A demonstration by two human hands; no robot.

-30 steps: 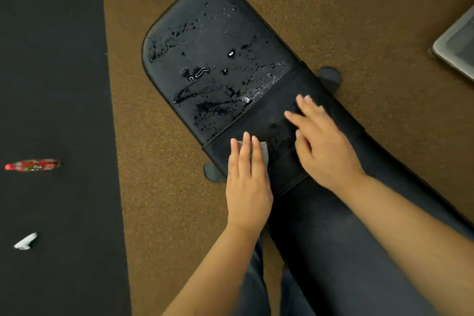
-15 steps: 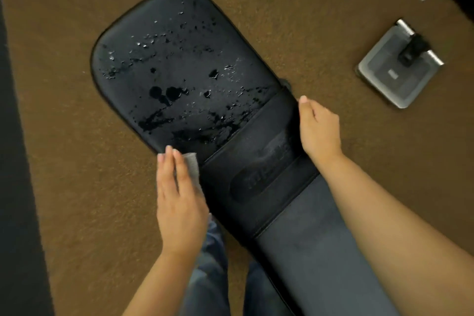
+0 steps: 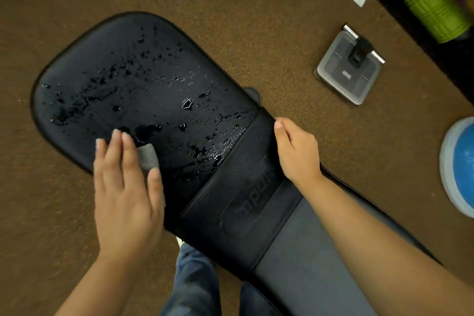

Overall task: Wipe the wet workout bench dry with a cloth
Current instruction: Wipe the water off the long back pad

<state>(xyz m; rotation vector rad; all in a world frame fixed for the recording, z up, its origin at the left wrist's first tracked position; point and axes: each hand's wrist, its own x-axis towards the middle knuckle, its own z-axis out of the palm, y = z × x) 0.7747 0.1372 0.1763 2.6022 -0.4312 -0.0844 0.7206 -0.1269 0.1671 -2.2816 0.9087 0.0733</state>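
In the head view, the workout bench [image 3: 154,84] lies across the brown carpet floor [image 3: 282,20]. Its wide black pad points to 10 o'clock and its narrow part runs to 5 o'clock. Many water drops [image 3: 187,104] and small puddles stand on the wide pad, most of them in its middle and toward 4 o'clock, up to a black band with raised letters.

The left hand [image 3: 125,195] lies at the 7 o'clock edge of the pad. Its grip is flat, the fingers straight and a little spread, and it presses a small grey cloth [image 3: 147,159] on the wet surface. Only a fold of the cloth shows between the forefinger and the thumb.

The right hand [image 3: 295,151] is at the 3 o'clock edge of the band. Its grip holds the bench edge: the thumb lies on top and the other fingers go over the side, where they are hidden.

A leg in blue jeans [image 3: 195,277] shows at 6 o'clock. On the floor at 2 o'clock rests a grey square plate [image 3: 348,67] with a black part on it. A green roller [image 3: 436,13] is at 1 o'clock, and a blue ball [image 3: 461,167] at 3 o'clock.
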